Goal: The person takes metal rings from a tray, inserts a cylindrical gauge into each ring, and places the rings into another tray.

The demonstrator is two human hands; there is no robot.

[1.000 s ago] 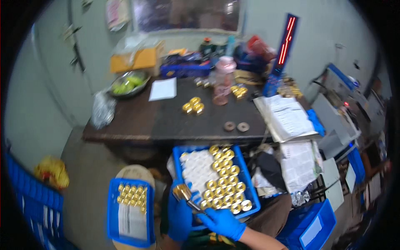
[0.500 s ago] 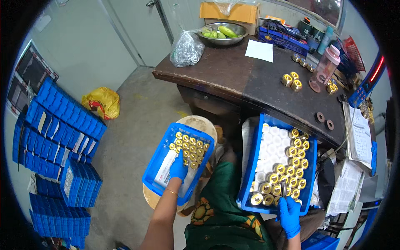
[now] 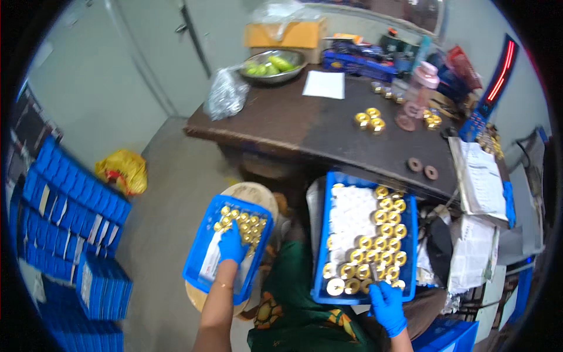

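Looks like a small factory workshop: shows matching blue bins [image 3: 79,202] stacked at the left, shallow trays [image 3: 413,234] bearing rows of gold-coloured metal parts [image 3: 385,230], a worn dark workbench [image 3: 305,132], and printed sheets [image 3: 484,176] at its right end.

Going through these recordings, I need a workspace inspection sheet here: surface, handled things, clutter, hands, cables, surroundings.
Surface: dark tabletop, three gold-coloured rings grouped on it.
Handled things: large blue tray with gold-topped pieces; small blue tray on a round stool.
Clutter: metal bowl of green produce, pink bottle, plastic bag.
Hands: left hand at the small tray, grip unclear; right hand holds a slim tool.
Cables: too blurred to tell.
Surroundings: stacked blue trays at left, yellow bag on the floor.
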